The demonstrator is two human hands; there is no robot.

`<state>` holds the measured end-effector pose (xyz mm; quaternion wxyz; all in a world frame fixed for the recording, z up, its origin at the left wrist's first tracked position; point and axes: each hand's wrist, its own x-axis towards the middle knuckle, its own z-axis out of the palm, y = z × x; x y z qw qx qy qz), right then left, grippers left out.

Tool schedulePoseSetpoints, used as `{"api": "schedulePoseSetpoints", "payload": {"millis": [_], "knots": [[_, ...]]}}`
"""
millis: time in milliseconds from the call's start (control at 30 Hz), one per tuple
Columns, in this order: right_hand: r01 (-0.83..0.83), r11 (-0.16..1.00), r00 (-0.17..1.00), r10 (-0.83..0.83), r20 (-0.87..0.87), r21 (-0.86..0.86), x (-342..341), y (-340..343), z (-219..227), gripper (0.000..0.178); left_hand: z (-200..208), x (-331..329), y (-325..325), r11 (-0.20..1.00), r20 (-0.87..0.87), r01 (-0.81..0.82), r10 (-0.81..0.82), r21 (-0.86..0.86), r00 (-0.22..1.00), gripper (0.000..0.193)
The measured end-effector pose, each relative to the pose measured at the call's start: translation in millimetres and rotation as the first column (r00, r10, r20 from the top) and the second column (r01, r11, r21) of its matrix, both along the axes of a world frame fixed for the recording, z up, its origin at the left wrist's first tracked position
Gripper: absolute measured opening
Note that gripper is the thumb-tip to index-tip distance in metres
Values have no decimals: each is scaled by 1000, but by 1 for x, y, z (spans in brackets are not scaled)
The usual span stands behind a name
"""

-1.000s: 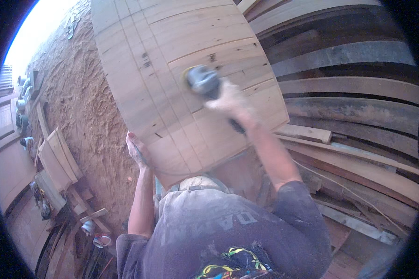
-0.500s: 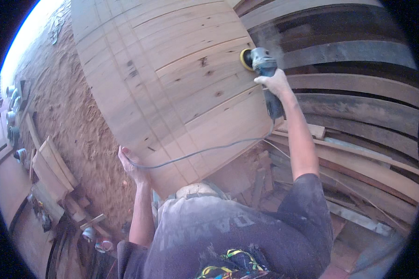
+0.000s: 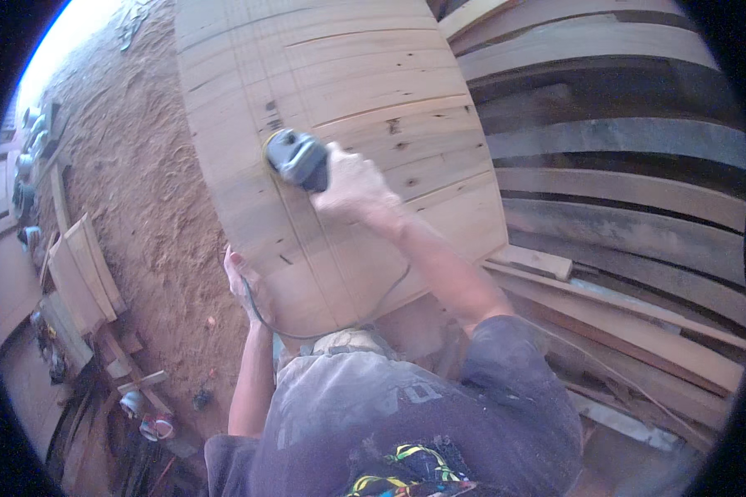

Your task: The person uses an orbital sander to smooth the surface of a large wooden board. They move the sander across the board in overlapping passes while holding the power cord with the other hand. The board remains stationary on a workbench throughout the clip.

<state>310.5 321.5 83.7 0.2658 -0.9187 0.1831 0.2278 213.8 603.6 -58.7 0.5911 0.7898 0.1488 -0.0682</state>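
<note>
My right hand (image 3: pixel 352 184) is wrapped round a grey handheld power sander (image 3: pixel 297 157) with a yellow-edged round disc. The disc lies against the left part of a pale wooden door panel (image 3: pixel 365 74), over its long parallel grooves. Dark knots dot the wood, and shorter grooves cross its right part. At the panel's near left edge, my left hand (image 3: pixel 247 286) rests with fingers along the side; whether it grips the edge is partly hidden. The sander's dark cord (image 3: pixel 307 335) runs past my left hand, sags across the near end and loops up on the right.
Long stacked boards (image 3: pixel 622 137) fill the right side close to the panel. Sawdust-covered ground (image 3: pixel 141 166) lies to the left, with wood offcuts (image 3: pixel 79 269) and several round cans or rolls (image 3: pixel 29 166) beyond. A thin pale cable (image 3: pixel 613 377) crosses boards at lower right.
My right hand has swept the sander left across the panel, from its right edge to the grooves. The cord has slackened toward me. My left hand stays at the near left edge.
</note>
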Motion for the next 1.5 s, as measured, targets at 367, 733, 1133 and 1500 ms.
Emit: {"api": "schedulePoseSetpoints", "payload": {"millis": [367,733,1133,1500], "knots": [[468,883,877,-461,140,-24,-86,-285,-11,53,27,-1,-2,978,-51,47,-37,202,998,68],[42,999,987,-47,154,32,14,-46,-16,69,15,6,-4,992,-93,-21,33,125,995,59],[307,942,950,-295,107,-131,-7,-182,5,64,29,-4,-8,988,-63,14,-5,152,998,58],[515,851,828,-524,199,99,-12,-268,-18,40,7,-4,5,972,10,4,-7,233,1000,49]]}}
